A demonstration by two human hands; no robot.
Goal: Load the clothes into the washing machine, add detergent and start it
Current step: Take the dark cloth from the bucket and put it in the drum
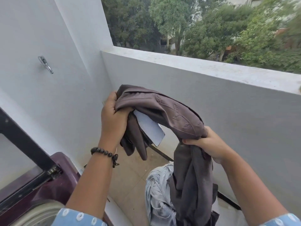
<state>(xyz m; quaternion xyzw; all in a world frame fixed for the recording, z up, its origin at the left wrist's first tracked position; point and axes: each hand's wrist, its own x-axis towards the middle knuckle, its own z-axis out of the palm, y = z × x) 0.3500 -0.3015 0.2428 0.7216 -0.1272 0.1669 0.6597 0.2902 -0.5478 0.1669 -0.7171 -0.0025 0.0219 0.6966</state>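
A long brown-grey garment with a stitched leaf pattern arches between both hands above the balcony floor. My left hand grips one bunched end at chest height. My right hand grips the cloth lower and to the right, and the rest hangs down from it. A pale blue striped garment lies in a heap below the hanging cloth. The top-loading washing machine is at the lower left, dark purple, with its glass lid raised and the drum rim showing.
A white wall with a metal hook stands to the left. A low white parapet runs across the back, with trees beyond. The tan tiled floor shows between the machine and the clothes heap.
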